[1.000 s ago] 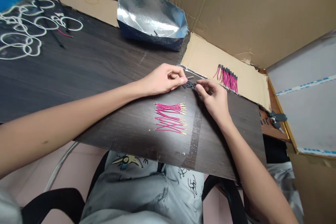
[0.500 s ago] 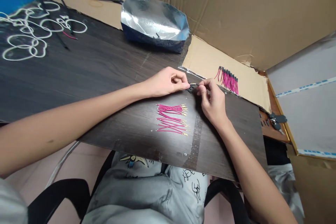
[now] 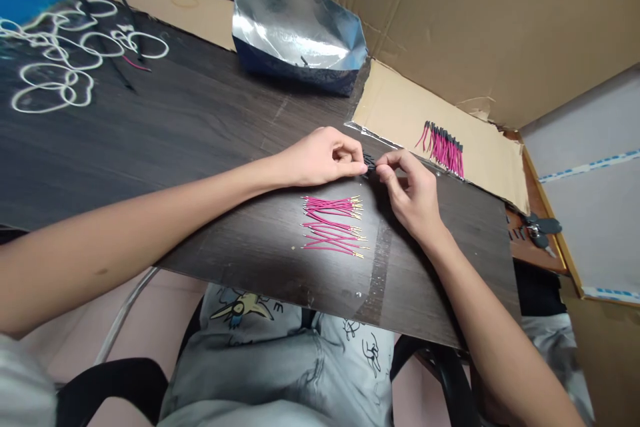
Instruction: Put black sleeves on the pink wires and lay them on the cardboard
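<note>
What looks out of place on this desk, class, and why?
One pink wire lies beside the jumbled white loops, away from the rows on the desk and cardboard. Nothing looks spilled.

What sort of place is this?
Probably a makeshift bench for wiring work: pink wires with metal ends lie on a dark tabletop, more with black sleeves rest on cardboard, and a foil-lined bag stands behind.

Both forearms converge, left hand (image 3: 333,159) and right hand (image 3: 410,188) pinching, fingers curled.
</note>
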Available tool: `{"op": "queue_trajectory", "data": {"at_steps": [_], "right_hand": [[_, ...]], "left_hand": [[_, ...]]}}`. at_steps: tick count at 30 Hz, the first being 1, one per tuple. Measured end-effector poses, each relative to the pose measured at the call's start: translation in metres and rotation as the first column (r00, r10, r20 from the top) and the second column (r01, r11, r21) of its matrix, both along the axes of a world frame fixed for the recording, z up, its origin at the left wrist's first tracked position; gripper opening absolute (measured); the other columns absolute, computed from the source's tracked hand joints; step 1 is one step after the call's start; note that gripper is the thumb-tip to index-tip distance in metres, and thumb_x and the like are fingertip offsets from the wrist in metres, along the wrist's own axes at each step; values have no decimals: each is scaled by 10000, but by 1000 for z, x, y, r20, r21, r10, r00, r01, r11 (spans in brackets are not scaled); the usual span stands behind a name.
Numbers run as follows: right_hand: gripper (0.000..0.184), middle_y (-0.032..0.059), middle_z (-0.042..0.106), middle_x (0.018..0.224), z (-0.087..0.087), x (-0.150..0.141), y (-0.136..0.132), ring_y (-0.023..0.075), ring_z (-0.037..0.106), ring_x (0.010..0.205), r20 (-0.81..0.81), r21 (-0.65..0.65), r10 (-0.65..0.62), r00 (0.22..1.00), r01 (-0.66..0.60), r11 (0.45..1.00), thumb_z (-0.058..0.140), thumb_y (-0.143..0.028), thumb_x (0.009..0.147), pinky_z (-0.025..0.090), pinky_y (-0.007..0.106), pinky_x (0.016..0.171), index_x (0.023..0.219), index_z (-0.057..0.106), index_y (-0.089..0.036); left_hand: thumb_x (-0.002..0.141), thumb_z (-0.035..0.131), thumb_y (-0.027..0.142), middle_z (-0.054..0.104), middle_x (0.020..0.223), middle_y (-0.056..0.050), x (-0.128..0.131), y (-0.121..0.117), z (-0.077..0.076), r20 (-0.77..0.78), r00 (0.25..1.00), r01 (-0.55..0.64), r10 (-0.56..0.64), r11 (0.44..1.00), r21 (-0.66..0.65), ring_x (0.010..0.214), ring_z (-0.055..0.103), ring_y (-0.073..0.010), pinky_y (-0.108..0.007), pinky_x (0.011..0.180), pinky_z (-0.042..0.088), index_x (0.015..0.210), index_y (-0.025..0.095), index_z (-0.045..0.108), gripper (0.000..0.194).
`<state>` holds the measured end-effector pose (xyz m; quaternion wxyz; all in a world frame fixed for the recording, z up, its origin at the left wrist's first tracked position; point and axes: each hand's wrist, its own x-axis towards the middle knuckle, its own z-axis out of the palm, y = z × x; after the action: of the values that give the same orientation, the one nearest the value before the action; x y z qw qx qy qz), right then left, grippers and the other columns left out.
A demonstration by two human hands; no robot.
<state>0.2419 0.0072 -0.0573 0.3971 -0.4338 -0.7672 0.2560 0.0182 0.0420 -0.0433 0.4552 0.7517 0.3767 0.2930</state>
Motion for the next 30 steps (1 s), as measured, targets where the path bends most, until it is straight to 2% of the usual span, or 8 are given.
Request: {"op": "queue_trajectory", "data": {"at_steps": [2,4,6,9,13,16,22,30], "right_hand": [[211,14,629,825,2,2,2,133,556,671,-148,-199,60,987,-89,976,644,-417,1001,440,260,554,950,640,-212],[263,-10,608,747,3,5,5,109,513,585,-281,-366,110,953,-212,906,711,-465,956,398,237,481,932,646,-211],[289,-12,619,732,5,8,7,109,532,582,-355,-453,135,925,-297,840,763,-485,914,389,227,452,933,657,-217],[306,4,654,798,8,9,6,128,594,649,-403,-496,130,906,-336,801,785,-505,888,407,223,445,971,673,-233],[310,4,628,806,7,3,1,134,600,679,-403,-464,74,912,-274,842,754,-529,904,439,220,448,990,675,-242],[305,8,631,825,6,-4,-2,137,622,704,-404,-421,45,914,-229,878,748,-520,910,464,215,447,999,673,-238],[250,35,703,893,4,-10,-5,173,691,793,-454,-369,57,889,-246,897,769,-412,912,560,250,499,1049,692,-218],[195,-3,673,772,3,-12,-4,131,625,612,-350,-295,-94,932,-14,955,751,-399,910,573,291,555,964,708,-217]], "left_hand": [[850,726,288,513,541,45,0,-1,1,10,1000,25,-25,1000,2,528,408,-71,-244,538,296,751,135,732,183],[850,729,279,572,580,28,0,-2,2,42,997,72,-71,997,-6,553,453,-75,-235,547,328,763,134,737,169],[853,730,266,612,610,15,1,-3,3,81,990,121,-118,992,-26,565,488,-74,-224,549,359,774,137,737,152],[876,725,268,596,571,21,1,-5,4,130,981,159,-145,982,-105,499,485,-65,-209,490,364,790,151,728,146],[893,742,301,634,577,-2,1,-6,1,194,975,152,-109,963,-221,422,502,-66,-206,412,397,794,163,695,176],[896,750,284,681,624,-26,2,-4,-1,217,975,102,-50,967,-234,410,530,-65,-201,402,439,784,155,672,188],[901,736,216,694,644,-28,4,-3,0,236,970,-4,64,969,-245,433,571,-71,-198,421,489,811,130,657,147],[910,699,217,689,698,-42,1,-3,3,182,983,56,-22,980,-189,511,589,-84,-203,470,495,867,127,705,100]]}}
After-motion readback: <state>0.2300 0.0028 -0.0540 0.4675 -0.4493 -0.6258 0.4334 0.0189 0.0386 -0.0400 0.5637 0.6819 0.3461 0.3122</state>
